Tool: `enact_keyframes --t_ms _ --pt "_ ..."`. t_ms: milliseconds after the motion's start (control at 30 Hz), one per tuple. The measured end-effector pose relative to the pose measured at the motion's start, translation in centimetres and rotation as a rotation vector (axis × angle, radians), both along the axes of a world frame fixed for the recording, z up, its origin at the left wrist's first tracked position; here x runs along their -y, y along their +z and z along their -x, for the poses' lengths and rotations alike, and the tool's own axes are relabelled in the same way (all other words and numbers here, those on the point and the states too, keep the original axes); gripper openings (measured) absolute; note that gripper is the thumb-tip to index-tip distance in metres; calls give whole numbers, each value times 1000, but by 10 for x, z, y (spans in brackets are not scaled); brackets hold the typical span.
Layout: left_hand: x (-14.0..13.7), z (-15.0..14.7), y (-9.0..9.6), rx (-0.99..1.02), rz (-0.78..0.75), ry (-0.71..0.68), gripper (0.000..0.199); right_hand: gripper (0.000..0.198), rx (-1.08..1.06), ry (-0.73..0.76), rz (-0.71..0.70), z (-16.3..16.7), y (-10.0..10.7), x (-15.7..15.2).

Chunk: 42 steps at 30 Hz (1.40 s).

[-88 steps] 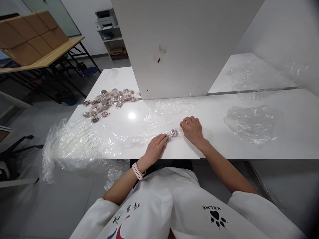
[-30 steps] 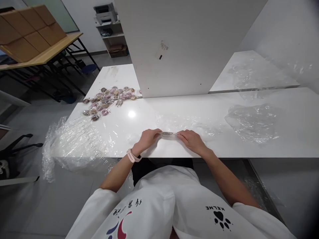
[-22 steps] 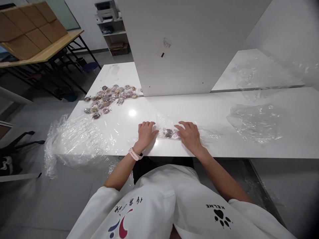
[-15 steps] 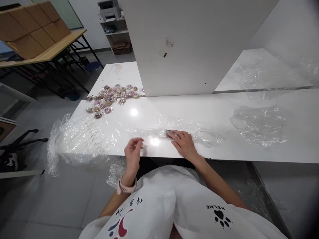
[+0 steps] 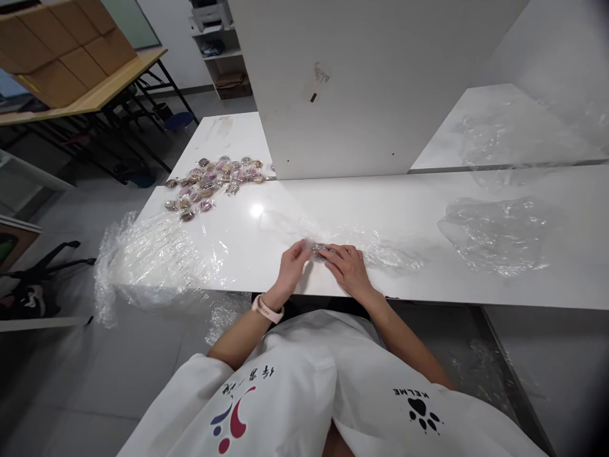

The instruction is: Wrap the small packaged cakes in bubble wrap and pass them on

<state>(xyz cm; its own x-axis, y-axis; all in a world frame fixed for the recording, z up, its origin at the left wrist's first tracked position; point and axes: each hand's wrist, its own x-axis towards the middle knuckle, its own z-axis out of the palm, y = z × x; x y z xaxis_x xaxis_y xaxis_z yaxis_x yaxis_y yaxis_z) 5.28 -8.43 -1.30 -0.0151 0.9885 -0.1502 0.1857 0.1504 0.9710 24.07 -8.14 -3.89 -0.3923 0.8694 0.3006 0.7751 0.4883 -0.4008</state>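
Note:
On the white tabletop in front of me lies a small dark item [image 5: 318, 252] in clear plastic, its kind too small to make out. My right hand [image 5: 351, 270] presses on it from the right, fingers bent over its edge. From the other side my left hand [image 5: 291, 263] pinches the clear plastic film [image 5: 280, 223] close to the item; the fingertips are slightly blurred. More of the crinkled film spreads behind and to the right of my right hand.
Many small wrapped pieces [image 5: 209, 184] lie at the table's far left. A heap of clear plastic packaging [image 5: 157, 260] hangs over the left front edge. To the right sits a crumpled plastic sheet [image 5: 497, 235]. An upright white panel [image 5: 361, 95] stands along the back.
My left hand has moved right and forward from the table's edge to the plastic beside the dark item. My right hand has stayed on the item.

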Motion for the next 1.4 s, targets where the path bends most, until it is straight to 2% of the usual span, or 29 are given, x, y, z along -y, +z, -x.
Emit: enact_keyframes --t_ms 100,200,267,367,433,533,633,700,800,867,967,1033,1133,1200,1300,1400 --pt "14 -20 -14 -540 -331 -196 50 34 -47 24 -20 0 3 3" --pt "22 -28 -25 -894 -586 -309 57 32 -149 3 -86 -10 6 29" --pt "21 -26 -28 -1019 -654 -330 54 26 -178 -154 -167 -24 5 56" --pt "16 -21 -28 -1106 -652 -353 51 21 -45 -500 -246 -50 -1 88" --pt "14 -20 -25 -1125 -636 -364 51 26 72 -608 -204 -62 -4 91" --pt "16 -23 -18 -1145 -626 -371 50 35 60 -573 -117 -63 -5 64" --pt "17 -26 -14 -1143 -629 -363 47 40 -125 -407 -125 -44 2 27" --pt "16 -26 -15 -1119 -632 -350 44 39 -176 -221 -138 -28 9 9" --pt "15 -24 -20 -1038 -647 -337 36 34 -71 25 -103 -9 19 -3" --pt "15 -20 -22 -940 -648 -319 36 34 2 105 -57 -7 23 -6" --pt "15 -14 -24 -772 -652 -271 46 42 59 206 30 -18 26 -11" --pt "11 -10 -24 -720 -691 -295 50 45 74 275 86 -26 26 -14" --pt "1 -5 -25 -721 -743 -370 47 43 23 294 127 -32 26 -18" --pt "-8 -2 -26 -702 -729 -371 39 42 -53 261 136 -31 25 -19" --pt "-19 3 -24 -626 -647 -343 27 36 -207 208 201 -30 27 -19" --pt "-29 5 -14 -563 -507 -300 20 32 -340 124 351 -30 30 -27"
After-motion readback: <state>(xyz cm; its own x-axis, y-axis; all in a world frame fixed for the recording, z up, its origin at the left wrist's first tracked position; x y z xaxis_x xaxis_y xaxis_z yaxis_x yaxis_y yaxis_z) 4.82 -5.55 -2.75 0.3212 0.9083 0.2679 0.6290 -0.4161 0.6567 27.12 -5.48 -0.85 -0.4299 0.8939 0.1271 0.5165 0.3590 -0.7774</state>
